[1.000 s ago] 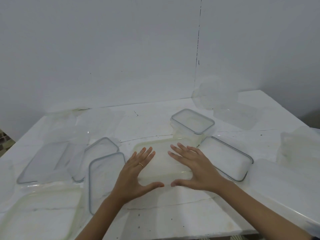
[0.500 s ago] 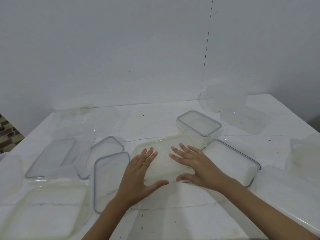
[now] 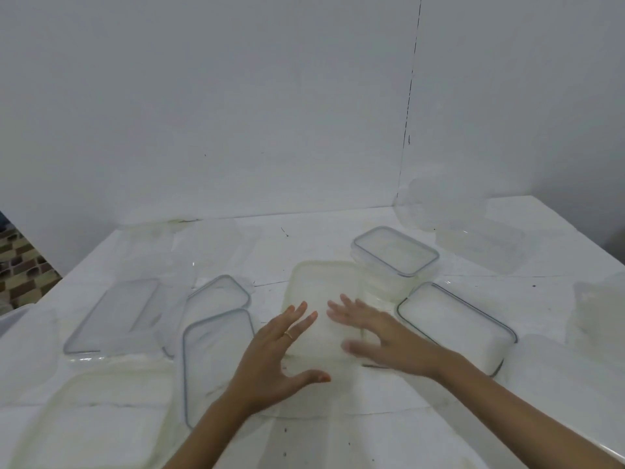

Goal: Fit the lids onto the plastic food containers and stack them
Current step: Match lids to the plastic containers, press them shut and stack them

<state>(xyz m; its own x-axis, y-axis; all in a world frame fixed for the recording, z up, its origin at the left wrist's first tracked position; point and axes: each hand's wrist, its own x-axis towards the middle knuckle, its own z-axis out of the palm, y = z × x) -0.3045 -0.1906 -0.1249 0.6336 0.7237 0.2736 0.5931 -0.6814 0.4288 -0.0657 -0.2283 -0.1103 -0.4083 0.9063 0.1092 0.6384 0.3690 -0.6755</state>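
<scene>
Head view: just left of the left hand (image 3: pixel 280 357) lie loose clear rectangular plastic lids with grey rims (image 3: pixel 216 360). That hand, fingers straight and spread, gripping nothing, lies over the cream-tinted translucent rectangular plastic lid (image 3: pixel 321 286) between both hands. The right hand (image 3: pixel 382 336), pressed flat there half a second ago, is now blurred in motion, open-fingered and empty, so the pressing seems finished and stacking probably comes next.

Nothing here can be read; the clear containers (image 3: pixel 395 255) and the loose lids (image 3: pixel 216 360) show no legible label, brand or number; the white surface (image 3: pixel 338 434) and the wall (image 3: pixel 236 113) behind it bear only dark specks and a thin crack line, no letters or signs.
</scene>
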